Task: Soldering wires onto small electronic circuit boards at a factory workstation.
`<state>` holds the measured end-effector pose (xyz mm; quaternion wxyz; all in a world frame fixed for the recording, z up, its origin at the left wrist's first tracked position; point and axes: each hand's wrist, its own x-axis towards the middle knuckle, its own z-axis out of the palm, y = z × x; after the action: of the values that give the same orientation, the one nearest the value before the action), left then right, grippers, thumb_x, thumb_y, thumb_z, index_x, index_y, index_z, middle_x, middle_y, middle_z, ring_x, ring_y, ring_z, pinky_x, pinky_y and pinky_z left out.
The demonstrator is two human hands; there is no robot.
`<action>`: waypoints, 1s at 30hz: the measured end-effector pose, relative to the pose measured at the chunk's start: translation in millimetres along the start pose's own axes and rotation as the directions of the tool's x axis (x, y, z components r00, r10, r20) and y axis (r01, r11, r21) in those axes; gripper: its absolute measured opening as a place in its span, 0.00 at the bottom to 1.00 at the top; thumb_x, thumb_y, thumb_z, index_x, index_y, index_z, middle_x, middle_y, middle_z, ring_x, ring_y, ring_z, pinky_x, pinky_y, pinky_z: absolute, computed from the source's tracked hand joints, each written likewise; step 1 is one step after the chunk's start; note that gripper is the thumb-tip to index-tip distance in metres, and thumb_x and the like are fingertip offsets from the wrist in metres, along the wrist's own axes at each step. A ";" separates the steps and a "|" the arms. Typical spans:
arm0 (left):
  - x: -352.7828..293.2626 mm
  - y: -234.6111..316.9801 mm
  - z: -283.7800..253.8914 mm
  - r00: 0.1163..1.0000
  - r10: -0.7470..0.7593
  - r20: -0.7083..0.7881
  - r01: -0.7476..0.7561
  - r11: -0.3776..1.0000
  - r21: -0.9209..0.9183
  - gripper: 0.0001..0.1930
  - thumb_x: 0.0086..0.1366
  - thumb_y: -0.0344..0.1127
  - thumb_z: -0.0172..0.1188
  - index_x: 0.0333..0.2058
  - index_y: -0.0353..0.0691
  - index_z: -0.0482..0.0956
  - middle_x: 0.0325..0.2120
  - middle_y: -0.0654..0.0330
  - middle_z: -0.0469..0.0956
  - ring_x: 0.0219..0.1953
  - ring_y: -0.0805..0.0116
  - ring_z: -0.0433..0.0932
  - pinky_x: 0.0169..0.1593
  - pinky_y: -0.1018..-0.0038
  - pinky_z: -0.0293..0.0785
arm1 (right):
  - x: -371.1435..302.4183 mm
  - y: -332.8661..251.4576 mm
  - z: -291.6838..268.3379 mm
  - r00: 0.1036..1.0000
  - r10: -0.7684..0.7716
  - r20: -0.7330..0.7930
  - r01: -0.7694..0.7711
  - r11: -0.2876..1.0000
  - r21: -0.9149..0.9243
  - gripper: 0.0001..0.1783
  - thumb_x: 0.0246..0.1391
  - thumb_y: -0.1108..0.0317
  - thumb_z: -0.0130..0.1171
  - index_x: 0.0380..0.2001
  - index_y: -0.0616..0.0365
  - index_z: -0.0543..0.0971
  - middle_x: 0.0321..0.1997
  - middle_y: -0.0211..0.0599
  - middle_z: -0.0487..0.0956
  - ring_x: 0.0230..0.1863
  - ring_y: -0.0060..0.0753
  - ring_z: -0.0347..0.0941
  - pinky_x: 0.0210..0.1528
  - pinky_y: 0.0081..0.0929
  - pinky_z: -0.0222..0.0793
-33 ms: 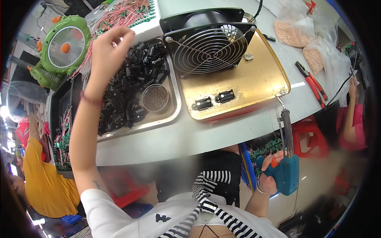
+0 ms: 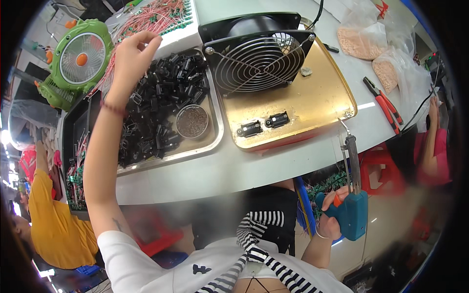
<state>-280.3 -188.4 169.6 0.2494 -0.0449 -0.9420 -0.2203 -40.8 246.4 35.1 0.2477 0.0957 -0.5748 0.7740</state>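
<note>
Teal plastic makes up the body of the soldering gun [image 2: 355, 217], held low off the front edge of the worktop [image 2: 215, 178] by the right hand [image 2: 330, 225], whose fingers wrap the handle beside an orange trigger [image 2: 337, 200]; whether the trigger is pressed, I cannot tell. Its thin tip reaches up to the near right corner of the gold tray [image 2: 312, 105], apart from the two black housings that lie side by side near the tray's front edge, the left one [image 2: 250, 129] and the right one [image 2: 277, 119]. Meanwhile the left hand [image 2: 133, 58] hangs over the far side of the heap of black parts [image 2: 181, 80], near the red wires [image 2: 156, 19] on the white foam block [image 2: 183, 41]; its fingers are curled in, thumb and forefinger close, but I cannot tell whether they pinch anything. Good handling here would probably mean lifting one wire at a time so that it comes free without dragging its neighbours, keeping the hot end near that bare corner while the other arm is stretched out, and bringing the tip in low and steady, clear of the fan [image 2: 263, 71] and the plastic walls.
</note>
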 end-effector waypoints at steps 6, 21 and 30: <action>55.8 -84.7 29.3 0.947 -0.316 0.053 0.252 0.838 0.484 0.17 0.54 0.49 0.63 0.31 0.42 0.86 0.30 0.50 0.83 0.35 0.52 0.82 0.42 0.61 0.76 | -2.8 -5.3 0.4 1.000 0.000 -0.010 -0.001 0.999 -0.047 0.37 0.37 0.55 0.73 0.47 0.66 0.71 0.44 0.43 0.68 0.22 0.30 0.68 0.23 0.20 0.62; 21.6 -24.2 -43.5 0.904 -0.350 -0.247 -0.089 0.411 -0.907 0.10 0.66 0.37 0.58 0.39 0.37 0.80 0.34 0.63 0.79 0.40 0.75 0.75 0.45 0.76 0.68 | -3.5 1.2 0.1 0.998 0.062 0.013 -0.061 0.996 -0.062 0.38 0.39 0.55 0.72 0.49 0.67 0.69 0.45 0.43 0.68 0.25 0.30 0.69 0.24 0.20 0.63; -112.7 66.2 -64.2 0.972 -0.027 0.234 0.228 0.369 -0.901 0.12 0.67 0.42 0.53 0.32 0.42 0.65 0.20 0.69 0.59 0.21 0.78 0.57 0.26 0.78 0.55 | -1.4 0.3 5.6 0.996 0.072 0.058 -0.071 0.997 -0.023 0.38 0.39 0.53 0.72 0.49 0.66 0.70 0.46 0.43 0.68 0.26 0.30 0.69 0.25 0.21 0.62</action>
<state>-140.3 -154.2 190.4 0.0782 -0.1224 -0.6781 -0.7204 -40.6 240.7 36.1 0.2038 0.0950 -0.5931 0.7731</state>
